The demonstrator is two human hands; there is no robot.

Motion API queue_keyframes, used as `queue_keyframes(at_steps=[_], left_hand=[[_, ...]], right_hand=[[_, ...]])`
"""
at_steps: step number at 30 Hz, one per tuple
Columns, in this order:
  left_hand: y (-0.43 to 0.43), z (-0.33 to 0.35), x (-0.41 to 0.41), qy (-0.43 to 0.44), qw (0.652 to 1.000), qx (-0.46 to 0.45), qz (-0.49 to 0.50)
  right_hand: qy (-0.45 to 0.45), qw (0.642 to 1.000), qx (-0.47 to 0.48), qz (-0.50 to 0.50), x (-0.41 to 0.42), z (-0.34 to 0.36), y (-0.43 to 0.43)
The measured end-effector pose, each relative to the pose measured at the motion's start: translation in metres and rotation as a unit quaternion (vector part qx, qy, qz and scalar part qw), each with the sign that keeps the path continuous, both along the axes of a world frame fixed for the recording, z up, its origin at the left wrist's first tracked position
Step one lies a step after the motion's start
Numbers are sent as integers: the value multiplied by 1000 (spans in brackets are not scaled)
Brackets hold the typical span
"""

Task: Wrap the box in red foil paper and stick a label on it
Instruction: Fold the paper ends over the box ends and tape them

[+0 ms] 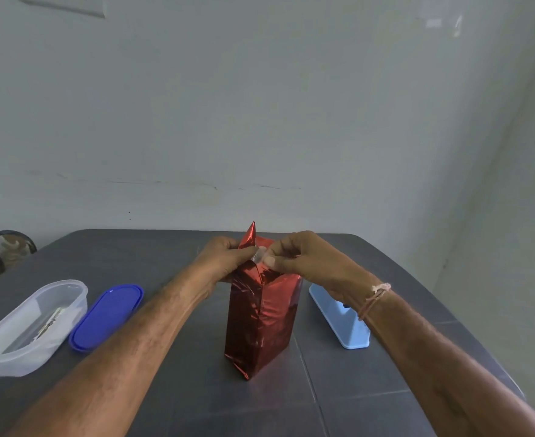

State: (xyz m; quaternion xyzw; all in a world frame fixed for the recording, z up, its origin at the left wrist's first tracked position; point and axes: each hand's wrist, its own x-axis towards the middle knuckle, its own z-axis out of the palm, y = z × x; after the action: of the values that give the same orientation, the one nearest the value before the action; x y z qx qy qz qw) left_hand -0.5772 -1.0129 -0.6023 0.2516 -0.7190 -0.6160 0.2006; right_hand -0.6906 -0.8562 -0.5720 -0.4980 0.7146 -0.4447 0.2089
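1 box [263, 323] in red foil stands upright on the middle of the table [133, 257]. Your left hand [225, 257] pinches its top flap; your right hand [294, 257] pinches 1 bit of clear tape [257, 256] at that flap. 1 clear tub [32, 326] and 1 blue lid [107, 316] lie to the left, 1 pale-blue stand [338, 316] to the right.

Both bare forearms are stretched forward and angled inward, the left hand [225, 258] being curled with fingertips pinched on the pointed flap of shiny red foil paper [249, 239], the right hand [300, 257] held just beside it with thumb and forefinger pinched on a small clear tape strip [257, 256].
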Motion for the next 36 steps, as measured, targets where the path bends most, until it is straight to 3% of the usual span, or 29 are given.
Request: queue_keyframes(at_steps=[22, 27, 36], left_hand=[[-1, -6, 0, 21, 999, 34, 4], [-3, -8, -1, 22, 998, 58, -3], [1, -6, -1, 19, 996, 83, -16]], right_hand=[[87, 992, 4, -87, 13, -9, -11], [69, 992, -5, -110, 12, -10, -13], [153, 976, 4, -155, 20, -10, -20]])
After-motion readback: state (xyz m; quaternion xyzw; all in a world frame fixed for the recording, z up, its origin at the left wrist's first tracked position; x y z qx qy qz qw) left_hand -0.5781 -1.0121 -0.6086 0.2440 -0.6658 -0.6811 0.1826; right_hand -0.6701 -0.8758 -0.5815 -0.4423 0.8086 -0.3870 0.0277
